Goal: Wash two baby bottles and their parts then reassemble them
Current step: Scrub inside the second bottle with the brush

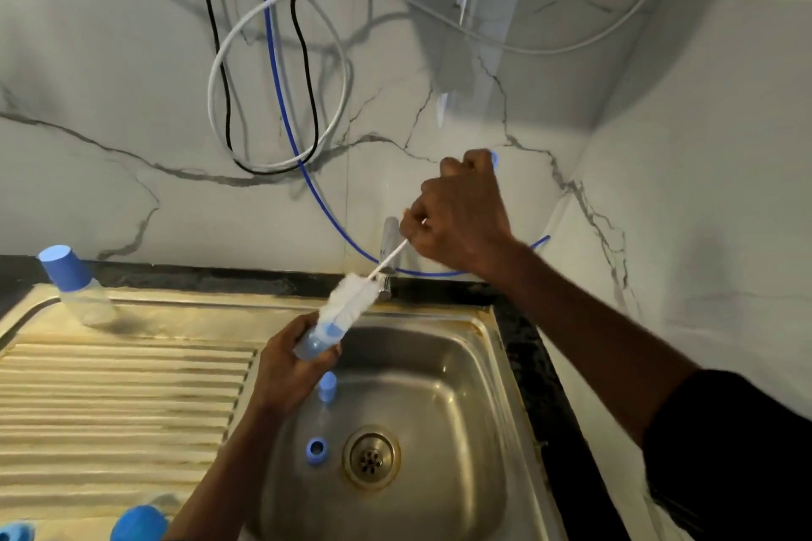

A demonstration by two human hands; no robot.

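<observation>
At the far left a capped bottle [74,283] stood tilted at the back of the drainboard [123,373], blue cap up and leaning left. Two blue parts [138,523] lay at the board's near edge, cut off by the frame.

The left hand [281,369] was wrapped around the open bottle [313,346], over the left rim of the basin [444,400]. The bottle's long axis slanted from lower left to upper right, with its mouth towards the tap [389,250]. The brush [351,299] lay on the same line, its white bristles at the mouth and mostly outside it.

Its thin stem ran up and right, passing in front of the tap, into the right hand [461,220]. That hand was fisted on the stem, with the blue handle end poking out above the knuckles, close to the wall [659,189].

Below the bottle, a blue piece [327,386] and a blue ring [316,449] sat on the basin floor, the ring just left of the drain [371,457]. The corner wall rose to the right of the basin.
</observation>
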